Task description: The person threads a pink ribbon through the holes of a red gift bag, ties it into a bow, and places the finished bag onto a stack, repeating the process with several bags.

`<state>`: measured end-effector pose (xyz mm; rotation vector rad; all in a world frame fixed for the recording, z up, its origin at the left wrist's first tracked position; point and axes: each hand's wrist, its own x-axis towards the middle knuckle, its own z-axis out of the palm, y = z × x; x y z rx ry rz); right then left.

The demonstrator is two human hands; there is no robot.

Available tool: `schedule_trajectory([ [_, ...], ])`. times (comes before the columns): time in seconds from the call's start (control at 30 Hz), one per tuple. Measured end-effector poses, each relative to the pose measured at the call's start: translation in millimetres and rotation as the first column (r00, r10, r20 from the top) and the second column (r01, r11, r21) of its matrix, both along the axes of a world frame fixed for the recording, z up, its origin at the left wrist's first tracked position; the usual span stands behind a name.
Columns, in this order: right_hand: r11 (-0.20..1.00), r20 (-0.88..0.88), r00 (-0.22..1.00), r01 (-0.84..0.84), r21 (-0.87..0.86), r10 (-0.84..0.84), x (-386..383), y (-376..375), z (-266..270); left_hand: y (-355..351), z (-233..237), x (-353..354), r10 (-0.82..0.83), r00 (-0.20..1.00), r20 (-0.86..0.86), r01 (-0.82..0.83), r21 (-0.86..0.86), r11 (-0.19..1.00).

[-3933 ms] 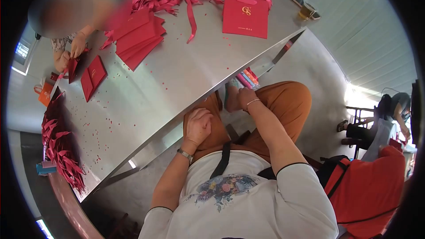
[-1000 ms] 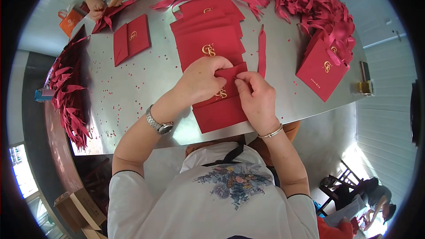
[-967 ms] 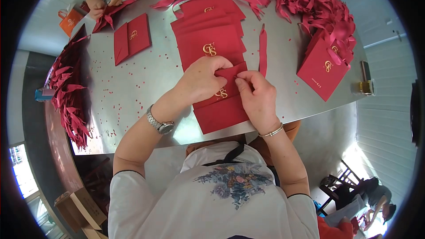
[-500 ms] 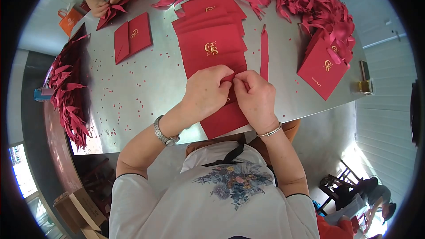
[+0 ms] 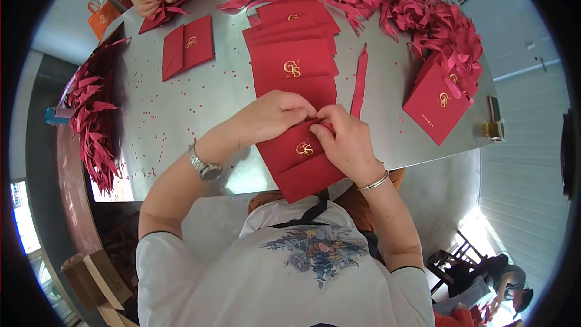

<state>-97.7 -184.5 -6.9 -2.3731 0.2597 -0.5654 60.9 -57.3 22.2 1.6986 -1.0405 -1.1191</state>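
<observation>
While both hands (image 5: 275,115) (image 5: 351,145) pinch red bag (image 5: 281,150) | monogram (image 5: 304,148) — gold G, S

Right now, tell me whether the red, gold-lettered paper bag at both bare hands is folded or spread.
Folded flat: the bag shows no raised sides, and is creased below its lettering.

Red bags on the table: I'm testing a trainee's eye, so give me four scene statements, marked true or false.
1. The left hand and right hand are at the upper edge of the nearest bag. True.
2. The watch is on the right wrist. False: it is on the left.
3. One ribbon lies right of the overlapping bags. True.
4. The glass stands at the table's left. False: it stands near the right edge.
</observation>
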Motion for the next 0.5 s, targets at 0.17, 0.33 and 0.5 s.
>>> schedule_trajectory([
  [0.17, 0.999, 0.059, 0.998, -0.016, 0.036, 0.014, -5, 4, 5, -12, 15, 3, -0.213, 0.94, 0.267, 0.212, 0.034, 0.977],
  [0.33, 0.999, -0.018, 1.0, -0.01, 0.04, 0.011, -9, 3, 0, -8, -16, -1, -0.127, 0.82, 0.559, 0.225, -0.11, 0.968],
  [0.5, 0.992, -0.085, 0.992, 0.099, 0.079, -0.093, -17, -8, -9, 8, -17, 22, 0.268, 0.712, 0.649, -0.168, -0.213, 0.963],
])
